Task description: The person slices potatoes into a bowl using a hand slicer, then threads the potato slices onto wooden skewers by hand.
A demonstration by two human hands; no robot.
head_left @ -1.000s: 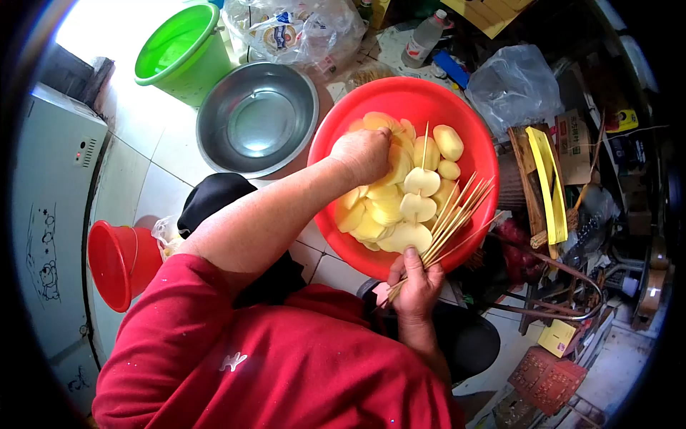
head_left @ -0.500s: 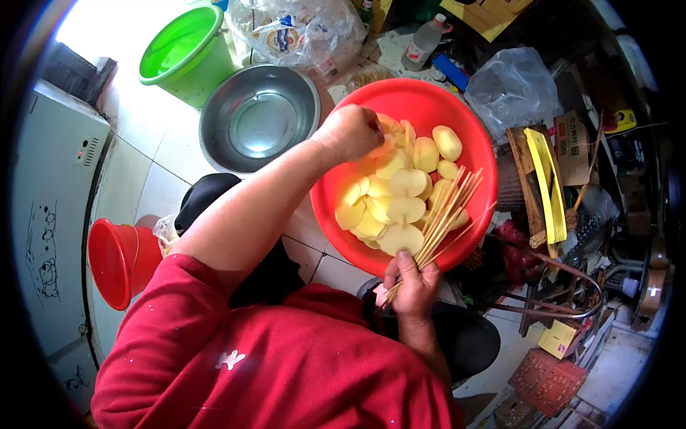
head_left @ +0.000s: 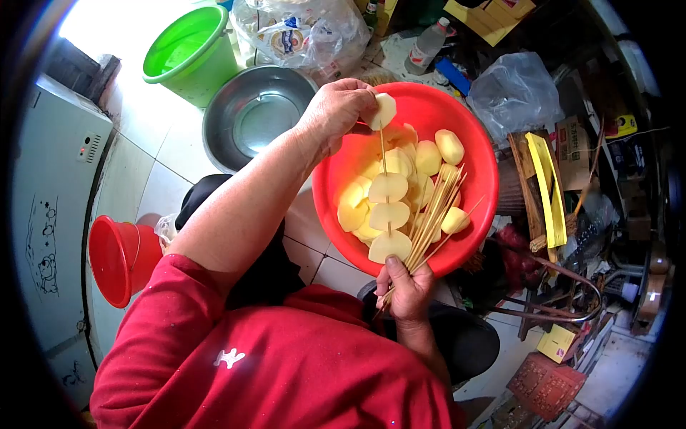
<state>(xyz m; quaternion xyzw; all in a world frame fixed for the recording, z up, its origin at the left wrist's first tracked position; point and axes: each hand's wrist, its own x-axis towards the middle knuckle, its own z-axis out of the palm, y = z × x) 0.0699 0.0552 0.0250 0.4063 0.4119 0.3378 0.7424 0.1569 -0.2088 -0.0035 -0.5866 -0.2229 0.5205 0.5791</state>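
Note:
My left hand [head_left: 341, 107] pinches a pale yellow slice [head_left: 384, 111] at the upper tip of a thin stick [head_left: 384, 149]. Lower on this stick sit three slices, the middle one [head_left: 389, 216] close to the others. My right hand [head_left: 409, 287] is closed round the stick's lower end and a bundle of bare sticks [head_left: 437, 214], its thumb by the lowest slice [head_left: 390, 247]. Both hands are over a red basin [head_left: 475, 247] holding many cut slices [head_left: 351, 217] and several whole peeled pieces, one [head_left: 449, 146] near its right side.
Left of the basin are a metal bowl [head_left: 259, 118], a green bucket [head_left: 189, 57] and a small red bucket [head_left: 125, 261]. Beyond lie plastic bags [head_left: 304, 36] and a bottle [head_left: 426, 46]. A yellow strip [head_left: 547, 189] and a metal-framed object [head_left: 582, 289] stand at the right.
My left hand has risen from the slices in the basin to the stick's tip, now with a slice in its fingers. The stick with three slices has tilted more upright and shifted slightly left.

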